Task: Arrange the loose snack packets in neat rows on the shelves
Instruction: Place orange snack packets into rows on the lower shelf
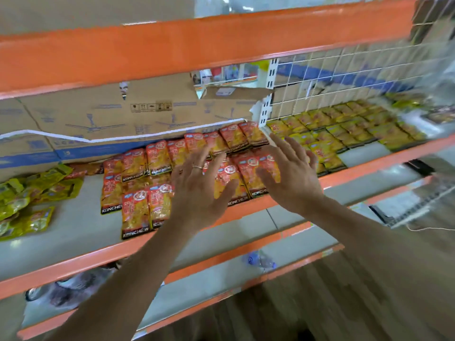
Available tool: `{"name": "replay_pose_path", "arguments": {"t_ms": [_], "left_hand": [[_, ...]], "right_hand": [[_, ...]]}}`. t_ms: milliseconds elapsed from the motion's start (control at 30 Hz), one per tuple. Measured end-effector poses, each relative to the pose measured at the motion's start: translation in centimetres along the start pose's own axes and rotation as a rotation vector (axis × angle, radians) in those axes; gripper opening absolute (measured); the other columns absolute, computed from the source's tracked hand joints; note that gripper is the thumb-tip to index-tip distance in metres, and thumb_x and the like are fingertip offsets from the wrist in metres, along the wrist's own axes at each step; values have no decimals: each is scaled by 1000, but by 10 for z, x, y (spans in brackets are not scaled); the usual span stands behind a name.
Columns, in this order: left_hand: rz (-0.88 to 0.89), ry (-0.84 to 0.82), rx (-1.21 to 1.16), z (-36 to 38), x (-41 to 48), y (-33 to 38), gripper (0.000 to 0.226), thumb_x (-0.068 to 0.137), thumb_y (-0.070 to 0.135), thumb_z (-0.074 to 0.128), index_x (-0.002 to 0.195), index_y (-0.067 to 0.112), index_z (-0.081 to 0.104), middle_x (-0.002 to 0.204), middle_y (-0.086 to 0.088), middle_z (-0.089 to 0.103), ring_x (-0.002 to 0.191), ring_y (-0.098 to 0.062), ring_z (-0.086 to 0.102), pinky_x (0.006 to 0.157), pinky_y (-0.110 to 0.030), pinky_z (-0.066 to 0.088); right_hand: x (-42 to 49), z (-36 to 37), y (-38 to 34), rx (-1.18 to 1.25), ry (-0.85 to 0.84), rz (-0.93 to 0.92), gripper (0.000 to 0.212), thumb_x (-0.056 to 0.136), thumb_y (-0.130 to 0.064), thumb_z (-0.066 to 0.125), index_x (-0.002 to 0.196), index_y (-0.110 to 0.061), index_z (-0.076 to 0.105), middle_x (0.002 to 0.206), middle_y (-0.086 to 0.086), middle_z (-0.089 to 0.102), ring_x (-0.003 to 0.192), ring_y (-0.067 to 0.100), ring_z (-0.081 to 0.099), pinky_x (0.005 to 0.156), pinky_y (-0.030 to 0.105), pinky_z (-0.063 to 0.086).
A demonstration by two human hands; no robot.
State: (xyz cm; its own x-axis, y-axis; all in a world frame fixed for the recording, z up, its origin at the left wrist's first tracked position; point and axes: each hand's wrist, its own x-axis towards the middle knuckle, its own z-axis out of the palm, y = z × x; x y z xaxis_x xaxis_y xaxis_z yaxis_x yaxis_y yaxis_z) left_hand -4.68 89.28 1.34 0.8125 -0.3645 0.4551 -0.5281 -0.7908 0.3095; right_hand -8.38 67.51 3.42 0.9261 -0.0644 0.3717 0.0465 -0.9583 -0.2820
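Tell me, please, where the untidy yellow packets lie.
In the head view, the untidy yellow packets lie at the far left of the shelf, left of the red packet rows.

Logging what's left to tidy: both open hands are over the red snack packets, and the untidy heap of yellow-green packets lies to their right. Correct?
No: the head view shows the yellow-green packet heap on their left. The left hand and right hand are over the red snack packets.

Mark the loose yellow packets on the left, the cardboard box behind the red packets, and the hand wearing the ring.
loose yellow packets (27,193): head view, middle of the heap.
cardboard box (103,112): head view, printed front face.
left hand (197,193): head view, back of the hand.
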Motion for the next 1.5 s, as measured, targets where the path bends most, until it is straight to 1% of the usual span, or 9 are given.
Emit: {"name": "replay_pose_path", "arguments": {"t_ms": [167, 300, 433, 500, 600, 667, 833, 1067, 1500], "left_hand": [[90, -28, -38, 35, 41, 96, 65, 92, 67, 36, 146, 33, 46, 161, 3, 31, 149, -24, 27, 116, -50, 20], [189, -54, -76, 75, 72, 193, 69, 91, 71, 33, 149, 35, 40, 163, 3, 27, 150, -26, 25, 113, -54, 24], [233, -96, -130, 112, 104, 285, 73, 89, 73, 29, 151, 35, 37, 165, 3, 20, 150, -28, 20, 113, -59, 22], [238, -101, -128, 128, 115, 321, 69, 89, 69, 32, 146, 33, 44, 162, 2, 28, 147, -31, 29, 109, -58, 29], [304, -47, -121, 149, 124, 363, 51, 90, 59, 42, 122, 27, 65, 147, 3, 51, 131, -29, 50, 98, -51, 39], [320, -67, -107, 161, 130, 382, 49, 91, 58, 42, 118, 25, 66, 145, 4, 53, 130, -27, 50, 96, -50, 38], [322, -157, -89, 190, 146, 407, 62, 89, 64, 34, 134, 28, 56, 154, 3, 42, 138, -28, 40, 104, -52, 32], [343, -233, -92, 245, 184, 436, 65, 89, 66, 31, 140, 30, 49, 156, 2, 39, 143, -30, 35, 108, -55, 29], [407, -233, -131, 336, 320, 490, 64, 90, 64, 36, 143, 29, 47, 156, 2, 40, 140, -28, 39, 107, -54, 29]], "right_hand": [[-19, -64, 96, -55, -2, 126, 71, 85, -70, 28, 142, -32, 43, 162, -9, 25, 149, 27, 17, 112, 54, 18], [-44, -120, 183, -111, 29, 243, 85, 79, -77, 19, 148, -30, 36, 163, -9, 21, 151, 24, 12, 114, 53, 14], [-65, -168, 259, -171, 42, 346, 77, 84, -71, 31, 149, -30, 33, 163, -6, 21, 150, 24, 12, 116, 52, 13], [-74, -185, 290, -176, 26, 382, 70, 92, -65, 40, 152, -30, 27, 164, -5, 18, 151, 25, 8, 117, 53, 12], [-85, -202, 331, -218, -16, 380, 66, 94, -63, 42, 151, -36, 23, 165, -6, 12, 151, 23, 1, 117, 53, 10], [-88, -210, 353, -245, -57, 388, 64, 94, -63, 40, 150, -37, 21, 165, -6, 8, 151, 23, -2, 118, 55, 10], [-87, -209, 389, -196, -109, 442, 65, 95, -60, 43, 151, -36, 20, 166, -5, 5, 151, 24, -1, 117, 55, 6], [-54, -197, 439, -178, -157, 471, 67, 96, -57, 44, 154, -35, 17, 165, -6, 7, 152, 22, -3, 118, 55, 7], [30, -198, 556, -214, -160, 599, 64, 98, -53, 45, 152, -35, 18, 165, -7, 10, 152, 23, -1, 117, 54, 8]]}}
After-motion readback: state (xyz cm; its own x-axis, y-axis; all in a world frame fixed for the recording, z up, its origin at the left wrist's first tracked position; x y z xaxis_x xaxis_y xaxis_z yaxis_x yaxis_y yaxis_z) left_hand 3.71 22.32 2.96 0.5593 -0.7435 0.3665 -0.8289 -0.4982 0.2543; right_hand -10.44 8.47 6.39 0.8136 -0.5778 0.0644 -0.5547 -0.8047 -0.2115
